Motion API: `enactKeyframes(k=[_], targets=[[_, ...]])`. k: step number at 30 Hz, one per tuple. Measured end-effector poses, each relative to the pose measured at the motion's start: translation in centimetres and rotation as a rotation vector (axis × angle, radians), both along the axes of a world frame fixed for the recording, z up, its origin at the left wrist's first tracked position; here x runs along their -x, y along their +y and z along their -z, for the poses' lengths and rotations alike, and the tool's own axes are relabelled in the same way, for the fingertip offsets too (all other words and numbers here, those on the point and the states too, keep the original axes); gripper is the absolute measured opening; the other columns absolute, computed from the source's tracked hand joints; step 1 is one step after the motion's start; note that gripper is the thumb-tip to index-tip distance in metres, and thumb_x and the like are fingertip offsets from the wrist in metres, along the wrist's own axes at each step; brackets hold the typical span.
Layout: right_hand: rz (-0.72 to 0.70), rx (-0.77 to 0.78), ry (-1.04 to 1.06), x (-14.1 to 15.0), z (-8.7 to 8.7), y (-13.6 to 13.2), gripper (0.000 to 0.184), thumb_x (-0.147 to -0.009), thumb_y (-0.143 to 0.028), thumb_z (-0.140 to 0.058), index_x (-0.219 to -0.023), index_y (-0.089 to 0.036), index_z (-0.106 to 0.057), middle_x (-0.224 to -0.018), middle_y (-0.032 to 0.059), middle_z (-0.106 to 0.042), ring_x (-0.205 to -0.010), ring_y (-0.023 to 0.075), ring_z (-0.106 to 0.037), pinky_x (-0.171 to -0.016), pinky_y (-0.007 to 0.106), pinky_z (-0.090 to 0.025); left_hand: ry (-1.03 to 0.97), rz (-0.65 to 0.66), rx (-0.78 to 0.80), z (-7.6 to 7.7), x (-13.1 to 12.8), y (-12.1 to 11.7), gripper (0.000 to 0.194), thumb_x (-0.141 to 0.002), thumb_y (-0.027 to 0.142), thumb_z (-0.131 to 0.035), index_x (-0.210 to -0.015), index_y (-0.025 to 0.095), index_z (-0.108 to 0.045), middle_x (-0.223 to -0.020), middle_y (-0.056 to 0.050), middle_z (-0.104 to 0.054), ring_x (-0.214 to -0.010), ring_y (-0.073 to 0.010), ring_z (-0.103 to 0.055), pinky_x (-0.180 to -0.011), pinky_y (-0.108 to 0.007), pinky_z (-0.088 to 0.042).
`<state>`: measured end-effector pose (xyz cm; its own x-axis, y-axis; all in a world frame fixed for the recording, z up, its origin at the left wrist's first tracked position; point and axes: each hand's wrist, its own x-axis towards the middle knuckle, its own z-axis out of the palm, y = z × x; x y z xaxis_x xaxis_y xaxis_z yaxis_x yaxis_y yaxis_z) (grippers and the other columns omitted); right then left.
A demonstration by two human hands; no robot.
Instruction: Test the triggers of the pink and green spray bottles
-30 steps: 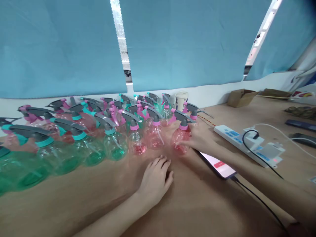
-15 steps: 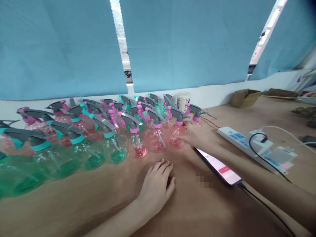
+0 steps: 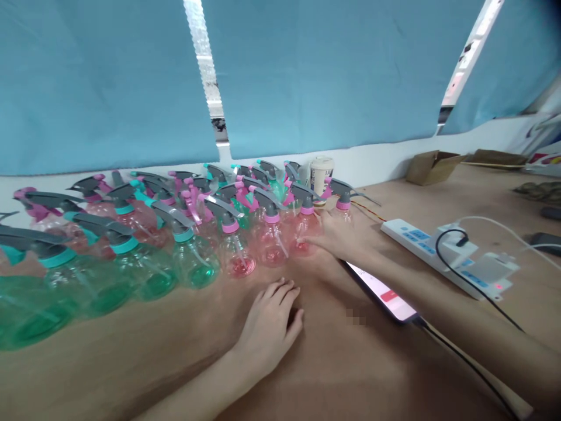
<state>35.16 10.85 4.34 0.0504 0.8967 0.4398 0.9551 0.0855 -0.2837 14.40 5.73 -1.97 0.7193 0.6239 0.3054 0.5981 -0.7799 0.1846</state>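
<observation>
My left hand [image 3: 272, 318] lies palm down on the brown table, its fingers loosely spread and nothing in them. Just beyond it stands the front row of round, clear spray bottles with grey trigger levers. My right hand [image 3: 339, 234] is at the right end of this row, around the side of a pink spray bottle [image 3: 302, 234]. Its thumb crosses the bottle's front, while the other fingers are partly hidden behind it. Another pink-collared spray bottle [image 3: 344, 213] stands just behind this hand. Green-tinted bottles [image 3: 199, 266] with turquoise collars fill the row's left part.
A lit phone [image 3: 385, 295] with a black cable lies under my right forearm. Right of it is a white power strip [image 3: 421, 240] with chargers plugged in. A paper cup [image 3: 321, 172] and an open cardboard box [image 3: 432, 168] stand by the blue-covered wall.
The view has shifted slightly, so most things appear a little further left. My right thumb now reaches across the front of the pink spray bottle. My left hand stays resting on the table.
</observation>
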Motion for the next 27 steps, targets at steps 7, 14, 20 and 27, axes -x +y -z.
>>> enactKeyframes(k=[7,14,20,27], targets=[[-0.091,0.013,0.27,-4.0,-0.2,-3.9,0.02,-0.078,-0.033,-0.059,-0.092,-0.019,-0.063,-0.095,0.0062,-0.069,-0.078,0.0196,-0.065,-0.072,0.035,-0.049,-0.003,0.008,0.004,0.1,0.0,0.2,0.031,-0.087,0.022,-0.048,-0.117,0.016,-0.053,-0.122,-0.008,-0.057,-0.117,-0.0244,-0.047,-0.096,-0.042,-0.04],[0.081,-0.1,0.361,-9.7,3.1,-1.2,0.058,-0.062,-0.049,-0.07,-0.105,-0.014,-0.055,-0.113,0.0166,-0.058,-0.102,0.0304,-0.057,-0.085,0.045,-0.045,0.007,0.001,-0.001,-0.2,-0.1,0.4,0.03,-0.088,0.023,-0.047,-0.117,0.016,-0.052,-0.122,-0.009,-0.057,-0.115,-0.0253,-0.048,-0.096,-0.043,-0.04],[-0.084,-0.083,0.387,-9.4,3.4,1.9,0.07,-0.057,-0.044,-0.075,-0.117,-0.021,-0.05,-0.117,0.0094,-0.059,-0.104,0.0264,-0.057,-0.086,0.039,-0.046,-0.012,-0.009,-0.006,-0.2,-0.1,0.3,0.032,-0.087,0.023,-0.048,-0.119,0.016,-0.048,-0.119,-0.009,-0.057,-0.113,-0.0251,-0.05,-0.094,-0.042,-0.041],[-0.081,-0.126,0.414,-9.1,3.6,1.8,0.052,-0.059,-0.046,-0.072,-0.102,-0.021,-0.058,-0.095,0.0076,-0.065,-0.084,0.0261,-0.062,-0.074,0.042,-0.049,-0.02,-0.029,-0.005,0.1,-0.1,0.1,0.033,-0.087,0.023,-0.048,-0.119,0.016,-0.046,-0.118,-0.009,-0.057,-0.111,-0.0253,-0.051,-0.092,-0.042,-0.042]])
